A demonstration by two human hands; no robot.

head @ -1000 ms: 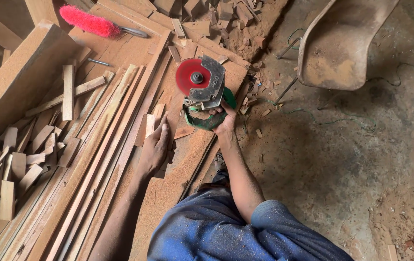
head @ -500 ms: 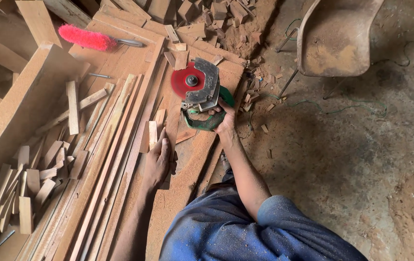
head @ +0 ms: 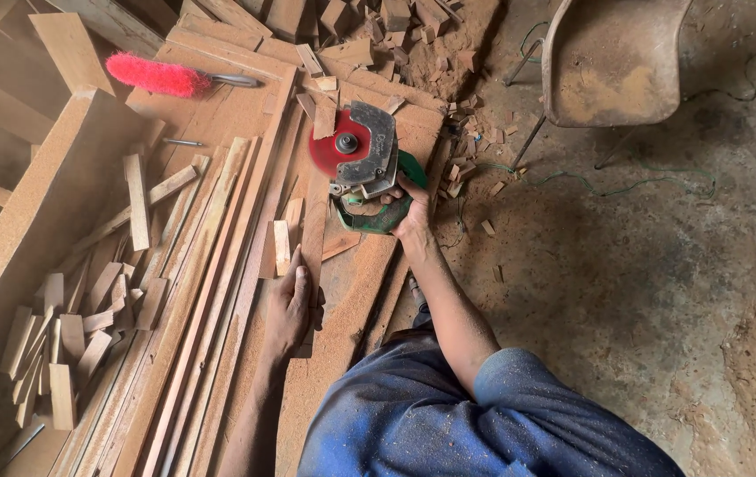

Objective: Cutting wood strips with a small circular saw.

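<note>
My right hand grips the green handle of a circular saw with a red blade and grey guard, held over the far end of a narrow wooden strip. My left hand lies flat, palm down, on the near end of that strip, pressing it onto the wooden work board. A short cut block lies just left of the strip. Long wooden slats run side by side to the left of my left hand.
Several short offcuts are piled at the left by a thick plank. A red-bristled brush lies at the far left. Wood scraps litter the top. A worn chair stands on the dusty floor at right.
The saw has drawn slightly nearer along the strip. My left hand has slid back toward me along the strip. The view has shifted.
</note>
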